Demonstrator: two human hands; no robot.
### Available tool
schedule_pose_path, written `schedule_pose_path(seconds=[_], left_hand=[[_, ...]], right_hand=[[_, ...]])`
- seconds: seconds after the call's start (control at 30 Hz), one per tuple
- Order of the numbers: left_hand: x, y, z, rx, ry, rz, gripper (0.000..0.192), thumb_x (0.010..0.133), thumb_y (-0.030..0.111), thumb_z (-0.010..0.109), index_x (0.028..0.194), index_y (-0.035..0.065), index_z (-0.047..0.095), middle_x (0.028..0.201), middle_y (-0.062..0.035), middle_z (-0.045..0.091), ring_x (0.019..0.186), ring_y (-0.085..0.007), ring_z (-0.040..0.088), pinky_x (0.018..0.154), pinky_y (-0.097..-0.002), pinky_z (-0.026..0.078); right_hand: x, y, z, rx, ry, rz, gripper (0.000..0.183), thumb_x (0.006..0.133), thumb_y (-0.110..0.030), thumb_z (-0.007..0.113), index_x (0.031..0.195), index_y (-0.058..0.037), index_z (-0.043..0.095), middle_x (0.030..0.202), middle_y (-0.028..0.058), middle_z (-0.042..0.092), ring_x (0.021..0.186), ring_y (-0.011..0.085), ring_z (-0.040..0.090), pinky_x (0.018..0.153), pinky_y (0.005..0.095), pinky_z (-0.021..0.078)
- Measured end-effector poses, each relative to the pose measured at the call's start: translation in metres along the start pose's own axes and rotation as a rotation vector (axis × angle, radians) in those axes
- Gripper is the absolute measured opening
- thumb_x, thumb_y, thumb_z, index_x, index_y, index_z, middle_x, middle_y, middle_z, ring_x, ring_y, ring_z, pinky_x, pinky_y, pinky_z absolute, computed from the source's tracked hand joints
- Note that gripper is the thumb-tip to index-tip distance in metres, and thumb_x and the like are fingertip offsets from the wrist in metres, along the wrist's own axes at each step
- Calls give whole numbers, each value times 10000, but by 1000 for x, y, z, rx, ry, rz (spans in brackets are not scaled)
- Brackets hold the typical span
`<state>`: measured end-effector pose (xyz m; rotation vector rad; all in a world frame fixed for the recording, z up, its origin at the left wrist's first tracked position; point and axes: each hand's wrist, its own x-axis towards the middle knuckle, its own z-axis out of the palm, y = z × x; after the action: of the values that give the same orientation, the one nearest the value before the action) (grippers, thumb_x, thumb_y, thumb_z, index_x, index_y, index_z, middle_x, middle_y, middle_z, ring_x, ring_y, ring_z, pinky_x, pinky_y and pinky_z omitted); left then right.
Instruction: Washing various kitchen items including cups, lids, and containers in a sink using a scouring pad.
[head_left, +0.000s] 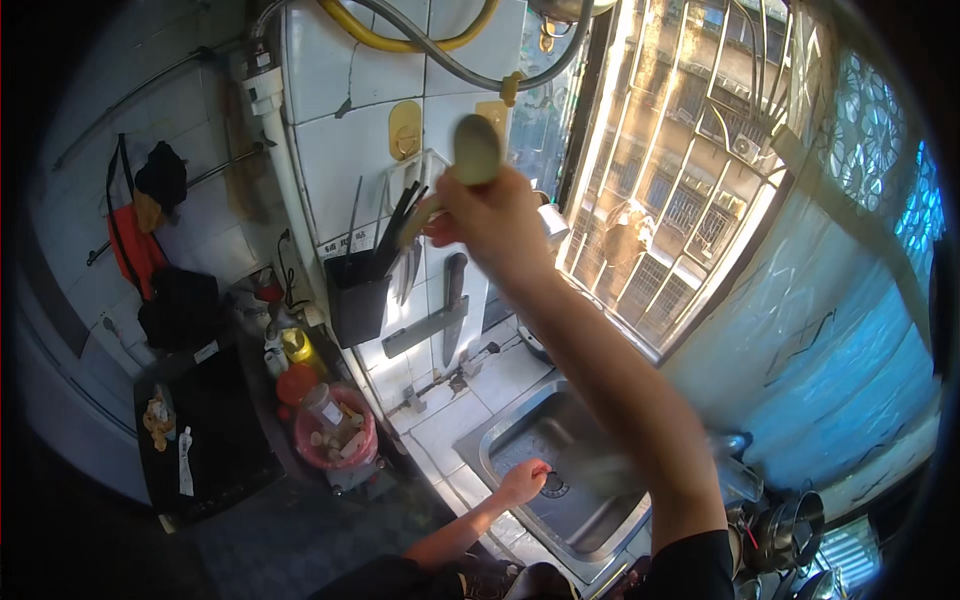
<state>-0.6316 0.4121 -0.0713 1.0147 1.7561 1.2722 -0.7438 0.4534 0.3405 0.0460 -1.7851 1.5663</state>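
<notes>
My right hand is raised before the tiled wall, its fingers closed on a blurred utensil with an oval, dull green-grey end. A tan, handle-like piece shows at the fingers' left; whether it belongs to the same utensil I cannot tell. Just beyond it, a black knife holder on the wall carries several knives and dark handles. My left hand hovers low over the stainless steel sink, beside the drain. Its fingers are curled, and whether they hold something is hidden.
A knife hangs on a magnetic strip. Left of the sink stands a pink-lined waste bin with rubbish, near a yellow bottle. A barred window is behind my right arm. Pots crowd the lower right.
</notes>
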Motion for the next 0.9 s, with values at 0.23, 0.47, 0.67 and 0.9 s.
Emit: schedule_pose_path(seconds=[0.23,0.47,0.67,0.9], left_hand=[[9,-35,0,14,82,177,201,779,152,531,940,43,582,834,-115,624,793,-227,602,701,-303,463],[10,-31,-7,13,67,270,184,792,156,530,939,52,570,781,-117,616,714,-248,590,663,-327,451],[17,13,-25,57,256,648,160,795,138,524,892,18,568,736,-128,579,703,-221,575,625,-332,437],[21,-4,-4,-119,-81,23,159,784,22,500,929,-11,555,806,-73,597,732,-121,567,682,-233,447]], right_hand=[[22,43,81,-454,-43,152,202,706,-93,526,825,64,481,779,256,580,781,389,575,728,417,458],[-24,34,57,-718,-106,-270,270,682,-62,536,927,25,464,873,214,534,742,350,566,671,418,461],[-143,22,-72,-1143,-206,-216,185,725,-103,539,893,-51,482,789,98,480,641,273,567,530,375,466],[-374,61,-287,-1107,719,653,140,759,-150,572,862,-56,581,809,113,602,688,257,593,616,325,455]])
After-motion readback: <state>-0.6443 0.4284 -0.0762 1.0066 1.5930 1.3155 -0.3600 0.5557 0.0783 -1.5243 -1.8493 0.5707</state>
